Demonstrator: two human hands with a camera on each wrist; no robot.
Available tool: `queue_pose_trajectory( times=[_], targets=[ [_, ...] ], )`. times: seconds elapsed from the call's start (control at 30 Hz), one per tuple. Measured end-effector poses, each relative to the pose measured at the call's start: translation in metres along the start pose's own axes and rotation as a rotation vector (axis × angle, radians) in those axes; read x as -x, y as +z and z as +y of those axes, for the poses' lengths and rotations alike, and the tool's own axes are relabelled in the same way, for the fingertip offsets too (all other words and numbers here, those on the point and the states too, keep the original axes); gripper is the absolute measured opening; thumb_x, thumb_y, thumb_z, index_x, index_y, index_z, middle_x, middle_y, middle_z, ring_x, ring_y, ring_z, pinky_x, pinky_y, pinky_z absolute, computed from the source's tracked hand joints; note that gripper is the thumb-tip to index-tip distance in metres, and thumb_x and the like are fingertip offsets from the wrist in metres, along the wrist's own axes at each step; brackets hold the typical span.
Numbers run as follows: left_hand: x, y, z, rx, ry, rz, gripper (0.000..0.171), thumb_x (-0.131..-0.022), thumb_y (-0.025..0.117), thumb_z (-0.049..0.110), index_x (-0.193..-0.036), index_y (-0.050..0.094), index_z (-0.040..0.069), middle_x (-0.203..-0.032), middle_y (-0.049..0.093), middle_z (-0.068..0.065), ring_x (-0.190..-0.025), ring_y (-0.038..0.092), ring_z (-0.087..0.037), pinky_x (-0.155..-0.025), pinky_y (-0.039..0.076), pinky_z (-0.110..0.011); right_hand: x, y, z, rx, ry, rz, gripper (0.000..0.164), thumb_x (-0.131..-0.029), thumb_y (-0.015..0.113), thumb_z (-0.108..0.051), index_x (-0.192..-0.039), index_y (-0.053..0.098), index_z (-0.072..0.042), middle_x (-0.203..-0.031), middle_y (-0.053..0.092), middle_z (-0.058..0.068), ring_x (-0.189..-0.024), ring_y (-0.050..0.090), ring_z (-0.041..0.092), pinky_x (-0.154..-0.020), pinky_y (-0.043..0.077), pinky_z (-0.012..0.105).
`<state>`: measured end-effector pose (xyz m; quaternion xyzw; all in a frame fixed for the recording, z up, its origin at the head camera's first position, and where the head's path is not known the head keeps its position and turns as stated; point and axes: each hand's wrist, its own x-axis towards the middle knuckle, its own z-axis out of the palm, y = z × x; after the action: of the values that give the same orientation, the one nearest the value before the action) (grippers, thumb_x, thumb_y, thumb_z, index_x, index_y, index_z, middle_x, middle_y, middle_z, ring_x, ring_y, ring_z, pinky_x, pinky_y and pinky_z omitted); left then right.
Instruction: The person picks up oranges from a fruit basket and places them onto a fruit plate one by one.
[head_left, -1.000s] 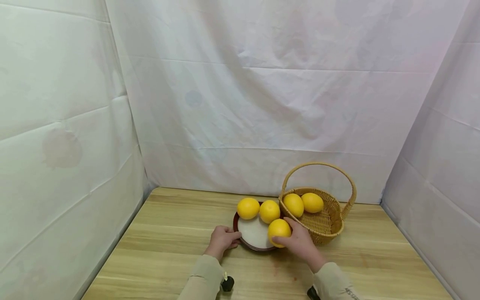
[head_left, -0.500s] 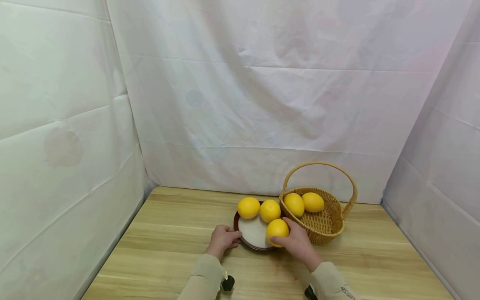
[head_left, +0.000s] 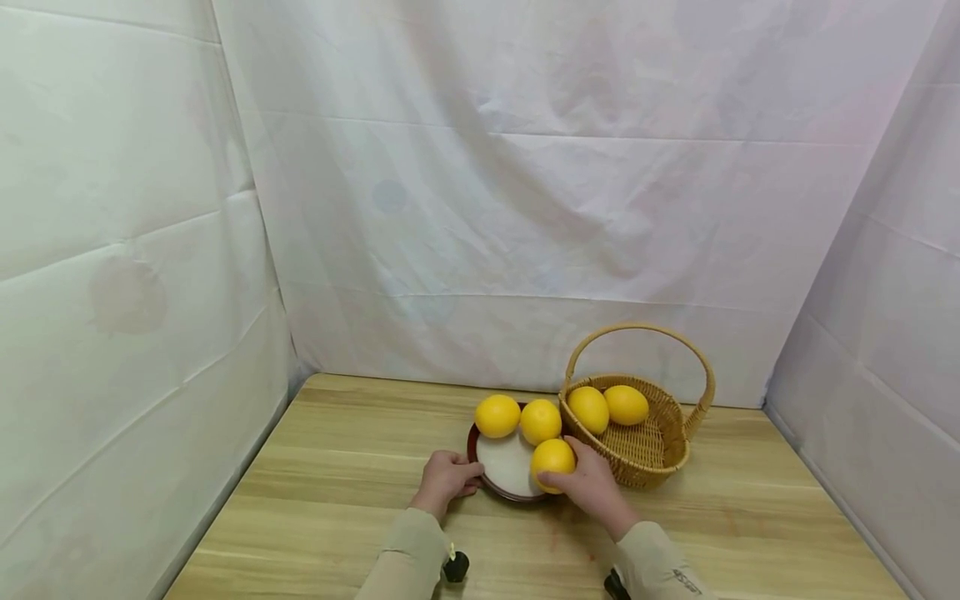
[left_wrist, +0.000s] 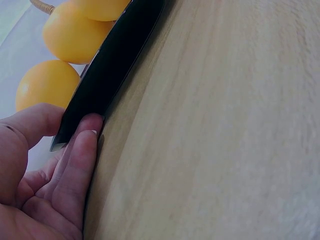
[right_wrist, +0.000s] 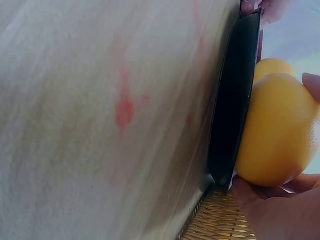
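Note:
My left hand (head_left: 447, 478) pinches the left rim of a round plate (head_left: 504, 463) with a pale centre and a dark red-brown rim. In the left wrist view, the thumb lies over the rim and the fingers (left_wrist: 80, 155) curl beneath it. My right hand (head_left: 596, 482) grips an orange (head_left: 552, 465) at the plate's right front, thumb on the near side. The right wrist view has this orange (right_wrist: 280, 131) right at the plate's edge. Two more oranges, one at the left (head_left: 497, 416) and one beside it (head_left: 540, 422), sit at the back of the plate.
A wicker basket (head_left: 639, 475) with a tall arched handle stands just right of the plate, with two oranges (head_left: 626, 405) inside. The wooden tabletop (head_left: 345, 467) bears small red marks near the right forearm. White cloth walls (head_left: 525, 208) enclose the table's back and sides.
My right hand has shifted slightly left with the orange, further over the plate. The left hand stays at the plate's rim, and the basket and other oranges keep their places.

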<state>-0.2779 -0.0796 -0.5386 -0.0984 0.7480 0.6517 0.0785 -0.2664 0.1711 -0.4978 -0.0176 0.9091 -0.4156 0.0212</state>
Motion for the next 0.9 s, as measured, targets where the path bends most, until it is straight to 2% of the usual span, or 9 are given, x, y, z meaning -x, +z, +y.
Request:
queue_pose_trajectory(
  times=[0.3, 0.6, 0.9],
  targets=[
    [0.0027, -0.0002, 0.0018, -0.013, 0.017, 0.005, 0.018, -0.086, 0.076, 0.009, -0.094, 0.070, -0.006, -0.078, 0.073, -0.009, -0.066, 0.069, -0.011, -0.063, 0.062, -0.026, -0.0015, 0.0026, 0.0022, 0.022, -0.017, 0.021, 0.097, -0.080, 0.082, -0.040, -0.151, 0.035, 0.007, -0.150, 0.047, 0.027, -0.132, 0.051, 0.040, -0.109, 0.044, 0.058],
    [0.0046, -0.0003, 0.0041, -0.015, 0.015, 0.006, 0.015, -0.087, 0.076, 0.010, -0.089, 0.070, -0.004, -0.079, 0.072, -0.008, -0.066, 0.068, -0.011, -0.064, 0.062, -0.026, 0.0008, 0.0014, 0.0048, 0.010, -0.026, -0.012, 0.102, -0.082, 0.080, -0.046, -0.154, 0.029, 0.006, -0.155, 0.038, 0.029, -0.140, 0.043, 0.044, -0.113, 0.039, 0.062],
    [0.0034, 0.0004, 0.0023, -0.019, 0.015, 0.010, 0.015, -0.087, 0.076, 0.010, -0.088, 0.070, -0.003, -0.076, 0.072, -0.006, -0.066, 0.068, -0.011, -0.063, 0.062, -0.026, 0.0011, 0.0003, 0.0047, 0.015, -0.024, -0.016, 0.102, -0.083, 0.079, -0.047, -0.154, 0.030, 0.006, -0.156, 0.037, 0.029, -0.141, 0.041, 0.045, -0.113, 0.038, 0.063]
  ],
)
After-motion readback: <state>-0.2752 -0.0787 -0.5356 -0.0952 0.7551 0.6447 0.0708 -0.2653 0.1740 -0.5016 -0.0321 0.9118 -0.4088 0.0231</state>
